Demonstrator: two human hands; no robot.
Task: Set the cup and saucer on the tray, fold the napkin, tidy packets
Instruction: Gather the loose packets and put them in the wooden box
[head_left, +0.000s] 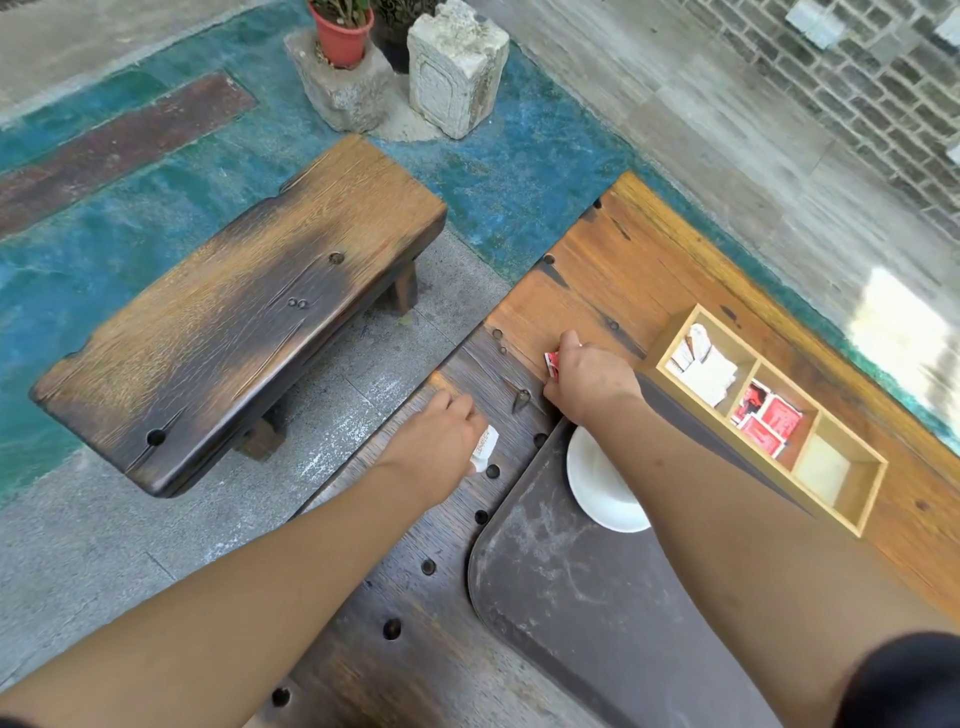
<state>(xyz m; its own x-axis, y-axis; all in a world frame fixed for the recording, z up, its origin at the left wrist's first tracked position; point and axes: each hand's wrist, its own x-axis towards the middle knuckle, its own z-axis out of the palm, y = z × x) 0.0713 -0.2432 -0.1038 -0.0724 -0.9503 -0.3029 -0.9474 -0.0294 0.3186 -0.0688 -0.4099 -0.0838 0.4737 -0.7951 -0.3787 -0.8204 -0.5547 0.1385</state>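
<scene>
the long scorched wooden counter (613, 270) fills the right side, over grey paving and teal-painted floor, with a dark low wooden bench (234, 312) apart to the left. on the counter lies the dark grey plastic tray (571, 597), and the round white saucer (597, 483) already sits on it, half hidden under the right arm; i can't see a cup or napkin. just beside it stands the pale wooden three-compartment box (852, 499). this looks like the packet-tidying step: the left hand (441, 436) is closed around a small white packet (485, 449), the right hand (587, 379) pinches a small red packet (551, 364). next, each probably goes to its matching compartment.
</scene>
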